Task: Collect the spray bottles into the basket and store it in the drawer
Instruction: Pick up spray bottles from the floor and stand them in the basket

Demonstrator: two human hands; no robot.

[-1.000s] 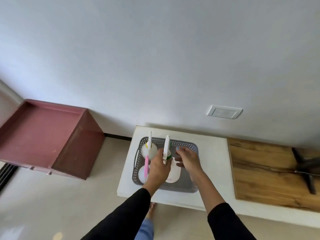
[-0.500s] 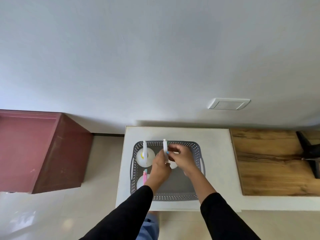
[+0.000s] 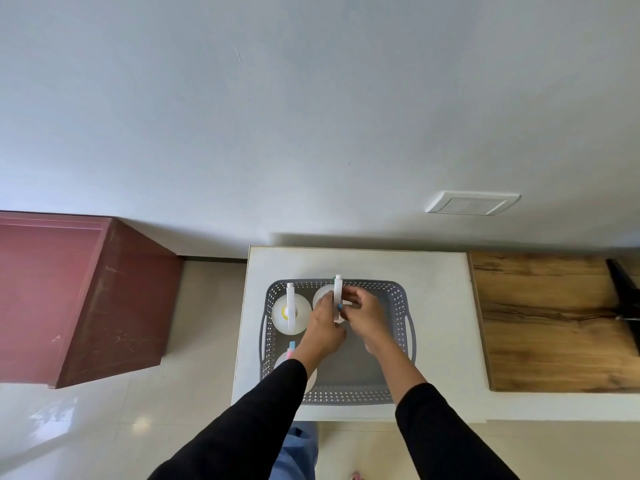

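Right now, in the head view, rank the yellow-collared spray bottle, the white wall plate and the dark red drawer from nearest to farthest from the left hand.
From the left hand:
1. Yellow-collared spray bottle, just left, in the grey basket.
2. Dark red drawer, far left.
3. White wall plate, up right.

Soft, even daylight fills the frame, bright without harshness. The wall [image 3: 311, 116] reads pale blue-grey, slightly darker toward 12 o'clock. A soft shadow band lies on the wall just above the white desk [image 3: 433, 306]. At 8 o'clock the glossy floor [image 3: 104, 410] carries hazy white glare patches and one small round highlight. Wide-angle distortion splays the maroon cabinet [image 3: 86, 299] at 9 o'clock and slants the wall plate [image 3: 472, 203] at 2 o'clock. Detail is a little soft throughout, the sleeves [image 3: 242, 427] at 6 o'clock nearly featureless black.
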